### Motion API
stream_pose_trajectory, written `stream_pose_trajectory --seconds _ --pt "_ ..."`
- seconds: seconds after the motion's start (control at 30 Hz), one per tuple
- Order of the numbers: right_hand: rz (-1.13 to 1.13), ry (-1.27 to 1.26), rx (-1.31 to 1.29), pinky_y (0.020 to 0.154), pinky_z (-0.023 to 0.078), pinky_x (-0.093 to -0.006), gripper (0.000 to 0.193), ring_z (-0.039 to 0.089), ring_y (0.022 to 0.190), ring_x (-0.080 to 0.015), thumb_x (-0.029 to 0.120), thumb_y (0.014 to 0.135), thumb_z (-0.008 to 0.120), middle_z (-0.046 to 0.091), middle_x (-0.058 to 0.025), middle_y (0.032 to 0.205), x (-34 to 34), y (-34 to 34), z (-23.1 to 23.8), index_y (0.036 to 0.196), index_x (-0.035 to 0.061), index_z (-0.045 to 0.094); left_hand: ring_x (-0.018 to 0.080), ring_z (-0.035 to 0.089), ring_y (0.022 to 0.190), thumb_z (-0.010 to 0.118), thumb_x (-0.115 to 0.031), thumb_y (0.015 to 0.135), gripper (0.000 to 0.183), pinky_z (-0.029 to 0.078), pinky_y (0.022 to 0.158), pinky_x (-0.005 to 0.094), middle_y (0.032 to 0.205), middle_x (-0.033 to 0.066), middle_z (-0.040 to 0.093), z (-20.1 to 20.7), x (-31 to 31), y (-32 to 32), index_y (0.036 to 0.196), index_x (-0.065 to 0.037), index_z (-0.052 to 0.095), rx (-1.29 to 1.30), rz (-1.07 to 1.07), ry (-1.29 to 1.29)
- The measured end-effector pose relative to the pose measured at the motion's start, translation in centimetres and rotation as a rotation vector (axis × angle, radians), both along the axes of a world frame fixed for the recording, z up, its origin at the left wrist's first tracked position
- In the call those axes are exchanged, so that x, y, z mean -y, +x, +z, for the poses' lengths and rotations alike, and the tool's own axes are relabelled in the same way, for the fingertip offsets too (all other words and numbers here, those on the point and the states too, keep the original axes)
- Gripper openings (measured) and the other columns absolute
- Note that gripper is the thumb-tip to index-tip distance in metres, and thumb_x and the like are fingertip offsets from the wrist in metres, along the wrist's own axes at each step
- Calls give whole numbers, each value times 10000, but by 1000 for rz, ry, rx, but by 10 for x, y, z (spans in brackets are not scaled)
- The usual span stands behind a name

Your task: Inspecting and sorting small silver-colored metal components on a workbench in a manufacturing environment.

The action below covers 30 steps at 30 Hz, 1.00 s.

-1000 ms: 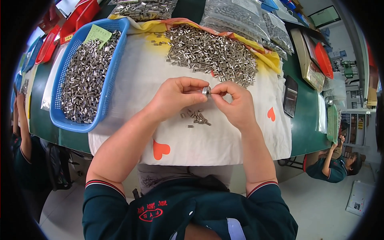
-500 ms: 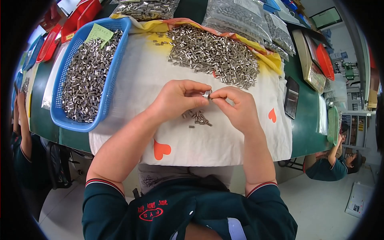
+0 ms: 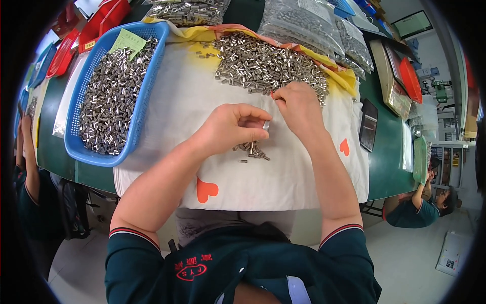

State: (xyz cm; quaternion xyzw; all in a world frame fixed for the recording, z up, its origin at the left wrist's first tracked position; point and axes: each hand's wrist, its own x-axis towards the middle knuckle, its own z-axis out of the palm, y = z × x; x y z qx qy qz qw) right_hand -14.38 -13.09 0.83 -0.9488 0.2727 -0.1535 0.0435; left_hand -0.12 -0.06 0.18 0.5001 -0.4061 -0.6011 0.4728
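Observation:
My left hand [image 3: 228, 129] is closed above the cloth, with a small silver ring-like metal piece [image 3: 266, 124] pinched between thumb and fingers. Farther off and to the right, my right hand [image 3: 302, 111] has reached the near edge of a heap of short metal sleeves [image 3: 263, 63]. Its thumb and forefinger are pressed together; whatever lies between them is hidden. Below the left hand's fingertips lies a small cluster of the same metal sleeves [image 3: 253, 150], partly covered from sight by that hand.
A blue plastic basket [image 3: 101, 161] full of metal sleeves stands at left. Clear bags of metal parts [image 3: 298, 23] lie behind the heap. A white cloth [image 3: 288, 187] with hearts covers the green table [image 3: 392, 175]. A dark phone-like device [image 3: 369, 124] lies right. Co-workers sit at both sides.
My right hand has moved away from the ring-like piece, forward and slightly right, to the edge of the heap. My left hand stays nearly in place, still holding the piece.

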Motion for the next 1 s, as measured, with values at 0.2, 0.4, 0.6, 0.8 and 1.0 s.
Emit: stream_pose_trajectory --seconds 0.2,0.4,0.6,0.8,1.0 --pt "-55 425 236 691 434 -303 63 553 741 -185 38 718 587 593 -50 759 -33 -9 20 774 36 615 63 562 775 636 -28 758 324 466 702 204 869 28 608 -2 2 1 1071 13 564 -157 165 -18" --pt "-36 787 453 670 431 -231 75 545 717 -102 0 723 603 599 -17 757 -51 -20 23 796 16 606 61 560 766 642 -29 754 330 468 695 205 861 23 611 -2 1 1 1074 4 572 -149 150 21" --pt "32 341 363 654 453 -263 99 569 710 -160 -9 681 622 603 -61 752 -58 -14 16 772 27 605 56 556 752 655 -26 744 309 474 669 202 851 29 618 -5 1 -1 1048 -5 599 -80 156 20" --pt "-42 695 412 646 436 -237 86 554 704 -121 1 686 636 608 -32 758 -52 -22 23 765 12 603 64 567 766 653 -29 751 317 476 688 202 868 37 623 2 0 2 1060 4 589 -54 117 43" --pt "-87 956 386 627 408 -211 92 497 654 -74 36 716 641 588 6 735 -40 -27 18 796 2 611 71 572 787 653 -31 753 321 475 714 205 880 40 621 0 -2 -2 1061 18 579 -126 53 30"
